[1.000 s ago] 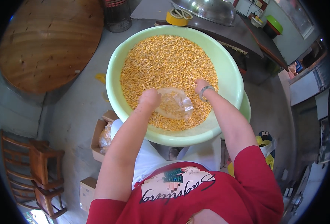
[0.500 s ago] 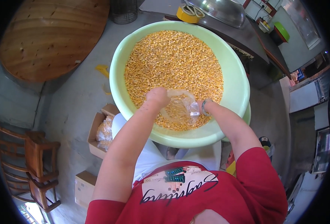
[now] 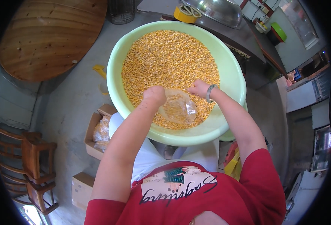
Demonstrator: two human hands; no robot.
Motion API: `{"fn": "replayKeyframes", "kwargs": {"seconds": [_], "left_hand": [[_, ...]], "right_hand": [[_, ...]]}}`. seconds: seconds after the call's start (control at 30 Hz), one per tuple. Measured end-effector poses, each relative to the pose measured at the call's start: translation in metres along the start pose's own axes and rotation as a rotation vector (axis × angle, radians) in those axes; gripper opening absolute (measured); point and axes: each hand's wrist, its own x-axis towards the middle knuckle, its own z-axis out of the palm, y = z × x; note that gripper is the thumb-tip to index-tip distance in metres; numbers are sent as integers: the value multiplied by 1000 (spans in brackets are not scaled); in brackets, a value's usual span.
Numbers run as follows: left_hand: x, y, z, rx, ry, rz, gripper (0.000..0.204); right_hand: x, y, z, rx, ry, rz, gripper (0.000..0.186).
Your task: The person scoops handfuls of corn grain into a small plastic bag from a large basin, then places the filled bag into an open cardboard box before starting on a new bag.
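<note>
A large pale green basin (image 3: 238, 93) holds a broad bed of yellow corn kernels (image 3: 169, 56). My left hand (image 3: 155, 94) is closed on the rim of a clear plastic bag (image 3: 177, 108), which lies over the corn near the basin's near side. Some kernels show through the bag. To the right of the bag, my right hand (image 3: 200, 89), with a bracelet (image 3: 210, 93) at its wrist, is low over the corn. Its fingers are curled together and apart from the bag; what they hold, if anything, is hidden.
An open cardboard box (image 3: 92, 133) with filled clear bags stands left of the basin, a closed carton (image 3: 82, 190) nearer me. Wooden chairs (image 3: 36, 157) and a round wooden tabletop (image 3: 53, 37) are at the left. Yellow tape (image 3: 184, 15) sits on the far table beside a metal lid.
My right hand has come away from the bag's right side and moved up over the corn. My left hand keeps hold of the bag. The view has shifted slightly.
</note>
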Motion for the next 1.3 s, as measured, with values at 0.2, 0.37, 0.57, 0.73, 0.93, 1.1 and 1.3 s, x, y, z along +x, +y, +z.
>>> {"fn": "replayKeyframes", "kwargs": {"seconds": [0.2, 0.37, 0.57, 0.73, 0.93, 1.1, 1.3], "left_hand": [[-2, -2, -4, -26, 7, -12, 24], [-3, -7, -1, -27, 42, 50, 24], [-7, -4, -7, 0, -33, 46, 24], [-10, 0, -8, 36, -51, 55, 23], [-7, -1, -7, 52, -63, 64, 25], [-6, 1, -9, 39, -110, 80, 25], [1, -5, 0, 30, -68, 95, 30]], "right_hand": [[-1, -68, 51, 99, -165, 101, 32], [36, -37, 93, 237, -69, 225, 23], [43, -20, 80, 613, 32, 511, 19], [33, -18, 81, 615, 87, 510, 12], [33, -1, 68, 209, -10, 307, 17], [19, 2, 58, -271, 223, -25, 19], [26, 11, 16, -266, 382, 0, 22]]}}
